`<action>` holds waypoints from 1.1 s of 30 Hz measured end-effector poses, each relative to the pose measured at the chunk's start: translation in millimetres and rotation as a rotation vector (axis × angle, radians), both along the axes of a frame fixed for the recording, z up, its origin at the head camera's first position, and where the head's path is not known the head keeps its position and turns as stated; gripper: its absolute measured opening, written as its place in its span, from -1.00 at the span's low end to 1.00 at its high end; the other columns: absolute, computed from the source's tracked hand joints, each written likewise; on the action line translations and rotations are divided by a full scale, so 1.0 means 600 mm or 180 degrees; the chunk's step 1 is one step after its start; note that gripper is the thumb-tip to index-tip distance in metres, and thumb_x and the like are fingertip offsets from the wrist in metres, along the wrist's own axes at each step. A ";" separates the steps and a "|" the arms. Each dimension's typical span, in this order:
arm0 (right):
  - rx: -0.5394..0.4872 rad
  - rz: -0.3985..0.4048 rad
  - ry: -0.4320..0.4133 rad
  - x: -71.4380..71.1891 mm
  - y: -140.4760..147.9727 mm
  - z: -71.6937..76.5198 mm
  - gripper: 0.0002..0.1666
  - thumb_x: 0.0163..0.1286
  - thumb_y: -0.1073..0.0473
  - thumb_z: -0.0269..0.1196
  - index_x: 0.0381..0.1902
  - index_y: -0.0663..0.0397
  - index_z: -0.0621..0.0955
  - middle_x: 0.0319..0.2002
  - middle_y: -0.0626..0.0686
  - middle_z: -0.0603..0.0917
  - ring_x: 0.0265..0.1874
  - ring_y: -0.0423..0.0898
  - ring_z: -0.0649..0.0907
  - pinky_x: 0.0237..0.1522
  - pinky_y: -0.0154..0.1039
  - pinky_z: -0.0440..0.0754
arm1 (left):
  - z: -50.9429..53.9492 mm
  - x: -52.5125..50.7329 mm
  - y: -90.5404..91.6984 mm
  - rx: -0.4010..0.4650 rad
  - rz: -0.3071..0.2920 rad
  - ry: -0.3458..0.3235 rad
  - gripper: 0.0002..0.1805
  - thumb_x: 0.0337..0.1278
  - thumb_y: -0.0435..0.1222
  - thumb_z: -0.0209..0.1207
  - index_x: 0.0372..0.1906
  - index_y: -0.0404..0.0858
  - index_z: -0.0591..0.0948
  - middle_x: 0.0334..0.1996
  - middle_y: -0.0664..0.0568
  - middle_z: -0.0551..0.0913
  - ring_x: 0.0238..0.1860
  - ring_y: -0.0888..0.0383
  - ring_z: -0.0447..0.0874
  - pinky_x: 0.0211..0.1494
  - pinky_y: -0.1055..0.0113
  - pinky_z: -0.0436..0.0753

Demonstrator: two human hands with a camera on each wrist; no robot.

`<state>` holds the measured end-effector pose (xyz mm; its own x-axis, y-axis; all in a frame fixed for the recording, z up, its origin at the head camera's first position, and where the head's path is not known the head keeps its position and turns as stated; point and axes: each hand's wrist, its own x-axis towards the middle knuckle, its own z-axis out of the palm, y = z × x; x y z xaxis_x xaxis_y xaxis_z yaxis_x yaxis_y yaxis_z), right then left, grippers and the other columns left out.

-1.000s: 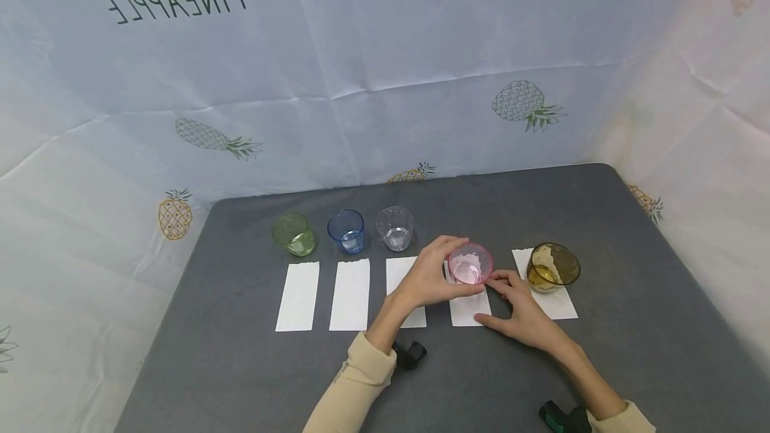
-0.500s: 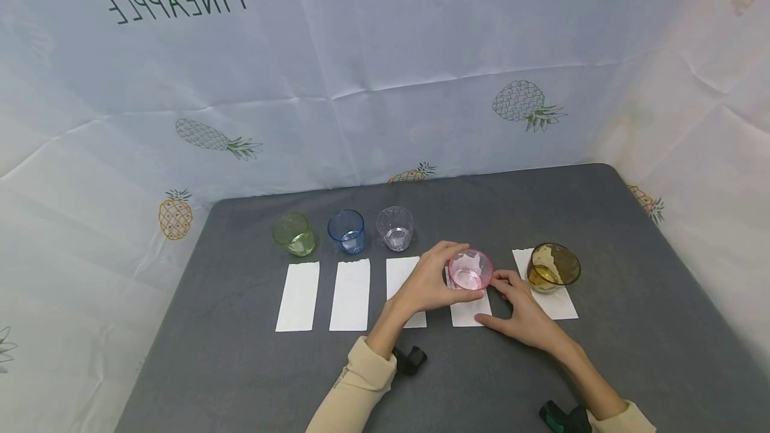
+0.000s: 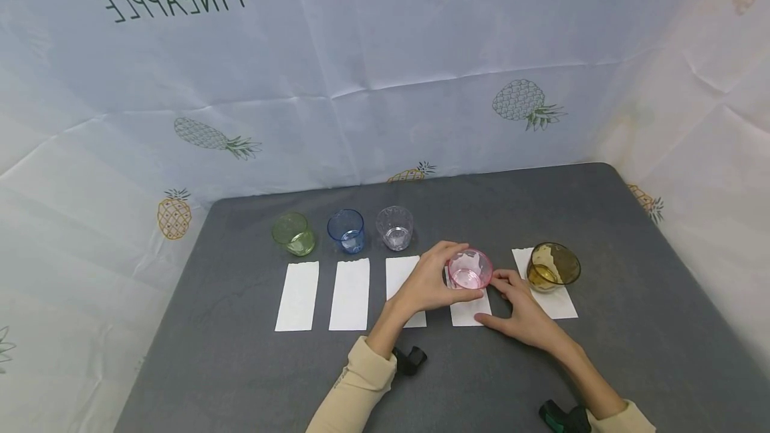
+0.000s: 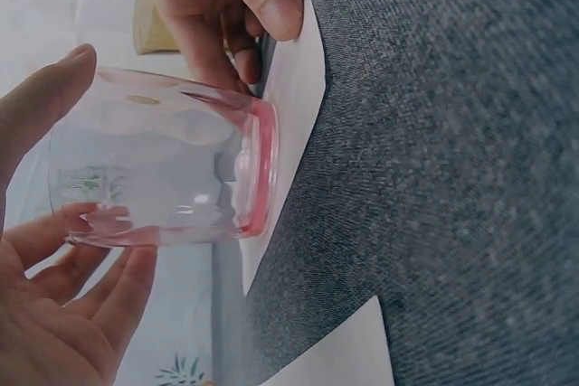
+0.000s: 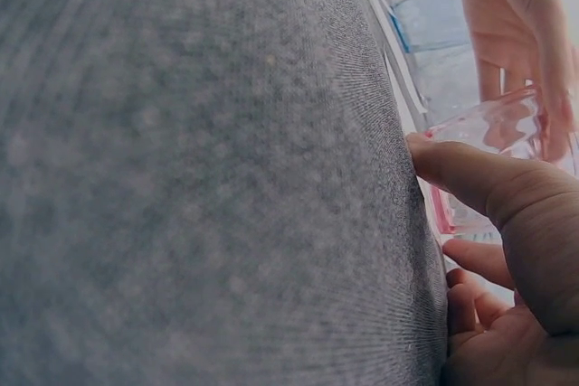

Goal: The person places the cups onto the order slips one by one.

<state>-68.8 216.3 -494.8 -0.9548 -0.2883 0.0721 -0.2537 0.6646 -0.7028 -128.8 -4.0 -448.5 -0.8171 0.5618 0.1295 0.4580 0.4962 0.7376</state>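
A pink-tinted glass [image 3: 470,269] stands upright on a white paper strip [image 3: 464,314], fourth from the left. My left hand [image 3: 428,280] holds it near the rim, thumb on one side and fingers on the other; in the left wrist view the glass [image 4: 167,160] has its pink base on the paper. Just to the right, my right hand [image 3: 525,316] rests low with thumb and fingers spread along the same strip's right edge. Its thumb [image 5: 475,174] touches the paper in the right wrist view. The fingertips lie close to the glass base; whether they touch it I cannot tell.
An amber glass [image 3: 553,267] stands on the rightmost strip. Behind the other paper strips [image 3: 297,296] are a green glass [image 3: 295,234], a blue glass [image 3: 346,231] and a clear glass [image 3: 395,228]. A pineapple-print curtain [image 3: 337,132] hangs beyond the grey table [image 3: 222,353].
My left hand has brought the pink glass slightly toward me and down onto the strip, and both have since stayed still. The right hand has hardly moved.
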 end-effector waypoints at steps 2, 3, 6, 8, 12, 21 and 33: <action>0.0000 0.0001 0.0013 -0.001 0.000 0.000 -0.10 0.12 0.02 0.56 0.26 0.51 0.52 0.23 0.33 0.43 0.25 0.31 0.44 0.23 0.37 0.46 | -0.001 0.000 0.000 0.0009 0.0004 -0.0006 -0.10 -0.05 -0.02 0.53 0.42 -0.27 0.49 0.30 -0.03 0.58 0.31 0.05 0.59 0.37 0.22 0.59; -0.0003 0.0003 0.0026 -0.001 0.000 0.000 -0.10 0.12 0.03 0.56 0.26 0.51 0.52 0.23 0.33 0.43 0.24 0.31 0.45 0.23 0.37 0.46 | -0.002 0.000 0.000 0.0009 0.0007 -0.0002 -0.10 -0.05 -0.02 0.53 0.42 -0.26 0.48 0.31 -0.03 0.58 0.31 0.05 0.58 0.37 0.22 0.59; -0.0011 0.0008 0.0055 -0.001 -0.001 0.000 -0.11 0.11 0.04 0.56 0.25 0.52 0.53 0.21 0.34 0.44 0.24 0.31 0.45 0.24 0.37 0.44 | -0.003 0.001 -0.001 0.0031 -0.0004 0.0018 -0.09 -0.05 0.00 0.53 0.43 -0.25 0.48 0.31 -0.02 0.57 0.31 0.07 0.59 0.35 0.25 0.60; -0.0016 0.0007 0.0056 -0.001 0.000 -0.001 -0.12 0.11 0.04 0.56 0.24 0.51 0.53 0.21 0.33 0.44 0.23 0.31 0.46 0.23 0.36 0.44 | -0.004 0.001 -0.002 0.0060 -0.0018 0.0014 -0.10 -0.03 0.00 0.52 0.43 -0.25 0.48 0.31 -0.02 0.57 0.30 0.07 0.59 0.34 0.27 0.60; -0.0002 0.0003 0.0029 -0.001 0.001 0.000 -0.12 0.12 0.03 0.56 0.24 0.50 0.53 0.21 0.33 0.44 0.23 0.31 0.45 0.22 0.37 0.46 | -0.005 0.001 -0.003 0.0082 -0.0023 0.0028 -0.12 -0.01 -0.01 0.51 0.42 -0.24 0.48 0.29 -0.02 0.58 0.29 0.07 0.60 0.32 0.30 0.61; -0.0013 -0.0119 0.0126 0.000 -0.007 -0.005 -0.14 0.08 0.05 0.59 0.23 0.44 0.57 0.18 0.29 0.49 0.15 0.20 0.52 0.08 0.01 0.66 | -0.007 0.002 -0.002 0.0089 0.0044 0.0057 -0.14 -0.02 0.01 0.52 0.40 -0.21 0.51 0.27 0.01 0.61 0.27 0.12 0.62 0.28 0.34 0.63; -0.0022 -0.0265 0.0156 0.003 -0.016 -0.003 -0.15 0.03 0.07 0.62 0.20 0.43 0.58 0.16 0.31 0.53 0.10 0.19 0.58 0.03 -0.06 0.70 | -0.013 0.003 -0.004 0.0202 0.0027 0.0045 -0.14 -0.04 -0.01 0.53 0.40 -0.19 0.51 0.24 0.00 0.62 0.26 0.10 0.62 0.28 0.34 0.63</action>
<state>-67.1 206.8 -496.4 -0.9708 -0.2073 0.1211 -0.2320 0.6801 -0.6955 -127.2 -6.5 -456.3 -0.8196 0.5452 0.1763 0.4647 0.4524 0.7612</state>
